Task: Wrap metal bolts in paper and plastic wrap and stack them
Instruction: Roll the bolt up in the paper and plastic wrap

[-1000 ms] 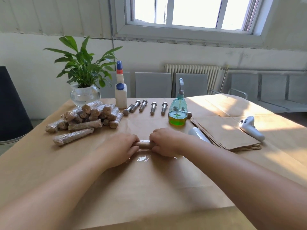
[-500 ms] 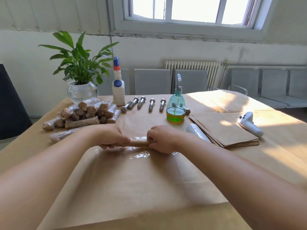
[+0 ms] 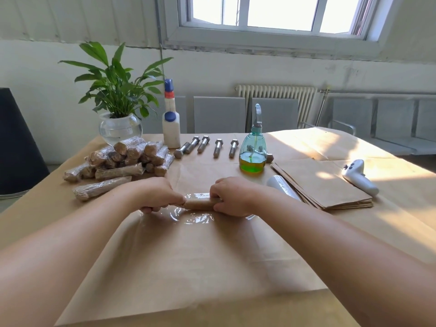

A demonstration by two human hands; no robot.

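A paper-wrapped bolt (image 3: 200,203) lies crosswise at the table's middle on a clear sheet of plastic wrap (image 3: 195,218). My left hand (image 3: 154,194) grips its left end and my right hand (image 3: 230,197) grips its right end; both ends are hidden under my fingers. A stack of wrapped bolts (image 3: 125,159) lies at the back left, with one wrapped bolt (image 3: 101,188) apart in front of it. Several bare metal bolts (image 3: 205,146) lie in a row at the back. The plastic wrap roll (image 3: 282,185) lies right of my right hand, beside a pile of brown paper sheets (image 3: 323,185).
A potted plant (image 3: 118,102) in a glass bowl, a white glue bottle (image 3: 171,121) and a green spray bottle (image 3: 253,149) stand along the back. A white controller (image 3: 359,177) lies at the right. Brown paper covers the table (image 3: 188,267). Grey chairs stand behind.
My left hand slid left along the bolt, baring more of its paper-wrapped middle. The camera view tilted slightly.
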